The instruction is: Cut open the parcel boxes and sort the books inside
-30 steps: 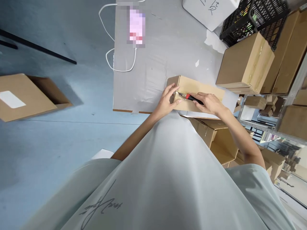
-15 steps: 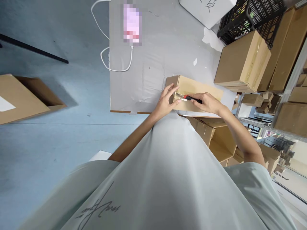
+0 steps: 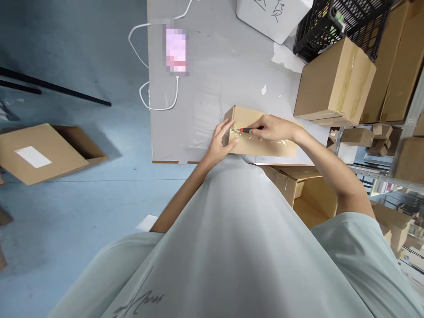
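Observation:
A long cardboard box with clear tape along its top lies near the table's front edge. At its left end, my left hand grips it, fingers on the far part of that end and thumb on the near side. My right hand is closed around a utility knife with a red and black handle. The knife points left, its tip at the tape by the box's left end. Most of the handle is hidden under my fingers.
On the grey table lie a blurred-out phone and its white cable. A carton, a black crate and a white bin stand right. An open carton sits below the table's edge; another box is on the floor.
My right hand and the knife have shifted left along the tape, toward the box's left end. My left hand still grips that end. The camera view has shifted slightly.

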Available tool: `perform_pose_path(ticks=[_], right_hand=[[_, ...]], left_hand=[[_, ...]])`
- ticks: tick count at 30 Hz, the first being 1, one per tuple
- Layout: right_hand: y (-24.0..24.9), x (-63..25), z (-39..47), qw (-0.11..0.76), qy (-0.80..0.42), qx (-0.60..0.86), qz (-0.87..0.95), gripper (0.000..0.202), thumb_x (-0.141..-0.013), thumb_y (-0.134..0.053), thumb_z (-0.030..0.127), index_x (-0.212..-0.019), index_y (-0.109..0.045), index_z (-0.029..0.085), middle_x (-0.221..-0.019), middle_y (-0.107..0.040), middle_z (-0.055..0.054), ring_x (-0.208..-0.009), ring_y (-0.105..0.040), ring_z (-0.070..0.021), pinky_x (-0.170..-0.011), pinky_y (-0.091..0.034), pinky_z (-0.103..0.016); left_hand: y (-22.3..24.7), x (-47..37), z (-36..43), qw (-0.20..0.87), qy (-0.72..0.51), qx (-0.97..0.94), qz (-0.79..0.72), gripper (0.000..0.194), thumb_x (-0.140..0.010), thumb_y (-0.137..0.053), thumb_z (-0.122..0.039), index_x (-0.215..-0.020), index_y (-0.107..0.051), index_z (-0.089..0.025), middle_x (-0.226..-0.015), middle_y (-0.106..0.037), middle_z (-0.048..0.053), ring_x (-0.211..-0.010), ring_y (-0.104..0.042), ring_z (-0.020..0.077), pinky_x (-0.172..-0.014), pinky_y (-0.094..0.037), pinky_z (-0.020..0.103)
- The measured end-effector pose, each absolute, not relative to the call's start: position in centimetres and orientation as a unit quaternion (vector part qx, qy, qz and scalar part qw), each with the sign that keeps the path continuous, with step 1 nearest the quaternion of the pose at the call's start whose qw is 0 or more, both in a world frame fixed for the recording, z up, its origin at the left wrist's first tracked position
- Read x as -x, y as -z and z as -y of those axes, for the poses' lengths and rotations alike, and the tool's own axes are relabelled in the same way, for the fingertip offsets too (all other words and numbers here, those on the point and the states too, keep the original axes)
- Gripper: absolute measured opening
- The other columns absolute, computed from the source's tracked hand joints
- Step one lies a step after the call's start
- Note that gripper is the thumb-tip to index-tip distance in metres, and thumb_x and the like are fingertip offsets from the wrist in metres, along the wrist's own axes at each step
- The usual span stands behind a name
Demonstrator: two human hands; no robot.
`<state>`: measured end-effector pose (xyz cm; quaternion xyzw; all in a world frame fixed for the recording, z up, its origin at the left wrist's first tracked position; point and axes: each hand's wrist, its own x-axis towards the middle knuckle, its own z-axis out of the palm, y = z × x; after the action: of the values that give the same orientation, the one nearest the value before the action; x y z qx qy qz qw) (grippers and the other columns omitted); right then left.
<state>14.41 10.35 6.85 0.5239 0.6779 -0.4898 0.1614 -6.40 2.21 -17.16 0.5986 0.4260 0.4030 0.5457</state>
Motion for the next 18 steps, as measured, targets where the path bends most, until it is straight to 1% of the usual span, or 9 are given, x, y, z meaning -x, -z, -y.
perform_pose_path(ticks=[2,4,8,12,16,18], right_hand=[[-6.8,-14.1,-10.8,0.185,0.497,-0.525,-0.665,0.03,-0.108,-0.062,0.034,-0.088,-0.079,0.019,-0.074,-0.072,0.0,-0.055,-0.054,-0.0125,-0.065,-0.04,-0.03],[-6.5,-13.9,-11.2,0.196,0.488,-0.522,-0.671,0.033,-0.109,-0.062,0.036,-0.084,-0.076,0.019,-0.069,-0.07,-0.001,-0.054,-0.056,-0.0135,-0.065,-0.041,-0.031],[-5.8,-14.9,-11.5,0.194,0.455,-0.498,-0.712,0.038,-0.11,-0.062,0.042,-0.081,-0.075,0.021,-0.058,-0.062,0.0,-0.054,-0.058,-0.0169,-0.064,-0.041,-0.033],[-5.4,-18.7,-11.6,0.214,0.451,-0.501,-0.707,0.034,-0.107,-0.069,0.048,-0.087,-0.08,0.023,-0.063,-0.069,-0.004,-0.062,-0.068,-0.022,-0.067,-0.045,-0.036],[-5.5,-24.3,-11.1,0.212,0.461,-0.518,-0.688,0.044,-0.107,-0.071,0.061,-0.085,-0.081,0.025,-0.062,-0.069,-0.003,-0.06,-0.067,-0.0211,-0.065,-0.046,-0.036],[-6.1,-27.1,-10.7,0.219,0.464,-0.542,-0.666,0.046,-0.106,-0.073,0.064,-0.083,-0.08,0.024,-0.064,-0.07,-0.004,-0.059,-0.067,-0.0205,-0.065,-0.046,-0.036]], left_hand=[[17.3,6.6,-2.5,0.544,-0.399,-0.602,-0.426,0.089,-0.099,-0.073,-0.082,-0.17,-0.058,-0.031,-0.178,-0.051,0.016,-0.171,-0.046,0.037,-0.141,-0.041,0.056],[17.3,6.8,-2.7,0.542,-0.395,-0.607,-0.426,0.089,-0.099,-0.073,-0.082,-0.17,-0.057,-0.031,-0.178,-0.052,0.016,-0.171,-0.046,0.0362,-0.14,-0.042,0.055],[17.2,7.3,-3.0,0.535,-0.383,-0.606,-0.447,0.091,-0.097,-0.075,-0.084,-0.169,-0.059,-0.031,-0.175,-0.055,0.017,-0.167,-0.051,0.0368,-0.135,-0.049,0.055],[17.3,7.4,-3.2,0.525,-0.378,-0.598,-0.473,0.093,-0.093,-0.078,-0.086,-0.167,-0.061,-0.032,-0.171,-0.059,0.017,-0.162,-0.057,0.037,-0.133,-0.052,0.055],[17.4,7.4,-3.3,0.522,-0.384,-0.594,-0.477,0.094,-0.091,-0.08,-0.086,-0.166,-0.061,-0.033,-0.168,-0.063,0.017,-0.157,-0.063,0.038,-0.131,-0.053,0.06],[17.6,7.5,-3.4,0.522,-0.39,-0.591,-0.476,0.094,-0.09,-0.082,-0.085,-0.166,-0.061,-0.033,-0.167,-0.064,0.017,-0.154,-0.066,0.0386,-0.129,-0.055,0.062]])
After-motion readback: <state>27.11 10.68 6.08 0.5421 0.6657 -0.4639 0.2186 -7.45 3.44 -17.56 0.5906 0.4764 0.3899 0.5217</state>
